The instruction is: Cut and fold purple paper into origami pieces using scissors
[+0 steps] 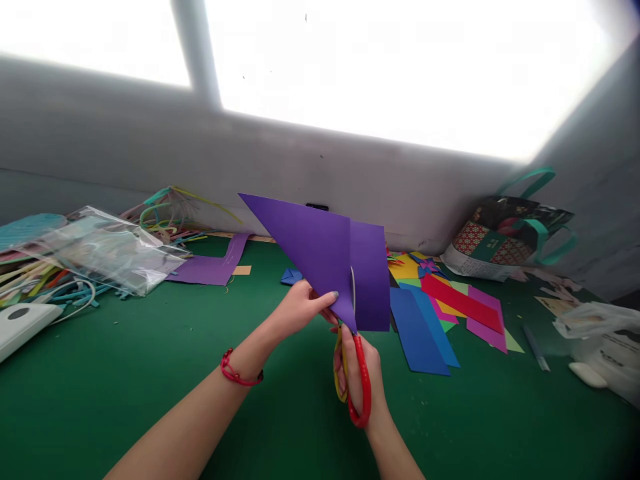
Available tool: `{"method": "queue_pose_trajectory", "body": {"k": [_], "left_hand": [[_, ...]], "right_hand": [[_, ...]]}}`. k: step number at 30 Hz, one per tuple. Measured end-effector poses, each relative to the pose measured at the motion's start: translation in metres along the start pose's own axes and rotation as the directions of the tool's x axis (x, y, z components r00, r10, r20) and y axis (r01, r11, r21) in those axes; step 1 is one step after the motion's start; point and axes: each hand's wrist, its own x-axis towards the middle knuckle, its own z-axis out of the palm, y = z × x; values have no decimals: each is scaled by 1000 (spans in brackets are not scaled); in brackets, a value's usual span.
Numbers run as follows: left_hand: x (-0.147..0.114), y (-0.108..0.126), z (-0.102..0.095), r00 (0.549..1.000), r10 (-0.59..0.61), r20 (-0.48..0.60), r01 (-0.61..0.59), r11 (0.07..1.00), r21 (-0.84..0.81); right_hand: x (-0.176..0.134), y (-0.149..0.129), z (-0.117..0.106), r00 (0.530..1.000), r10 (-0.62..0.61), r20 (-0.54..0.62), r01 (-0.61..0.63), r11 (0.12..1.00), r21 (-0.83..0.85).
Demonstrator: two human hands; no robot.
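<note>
My left hand (pixel 300 308) pinches the lower edge of a folded purple paper sheet (pixel 320 250) held up over the green table (pixel 125 387). My right hand (pixel 363 373) grips red-and-yellow-handled scissors (pixel 359 377) pointing upward, and their blades enter the paper's bottom edge between the folded triangle and the flat flap on the right. A red cord bracelet (pixel 237 373) circles my left wrist.
Loose sheets of coloured paper (pixel 440 307) lie to the right, with a purple offcut (pixel 213 267) behind. A clear plastic bag (pixel 107 250) over coloured strips sits at the left, near a white device (pixel 23 323). A patterned tote bag (pixel 505 237) and a white plastic bag (pixel 607 343) stand at the right.
</note>
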Motion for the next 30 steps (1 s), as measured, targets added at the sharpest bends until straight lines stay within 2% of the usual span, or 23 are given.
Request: {"method": "queue_pose_trajectory", "body": {"k": [18, 25, 30], "left_hand": [[3, -5, 5, 996, -30, -80, 29, 999, -16], [4, -9, 5, 981, -89, -173, 94, 995, 16], [5, -8, 5, 983, -132, -128, 133, 991, 2]], "right_hand": [[4, -5, 1, 999, 25, -33, -29, 991, -127], [10, 6, 0, 998, 66, 13, -64, 993, -99], [9, 8, 0, 998, 28, 53, -24, 996, -87]]}}
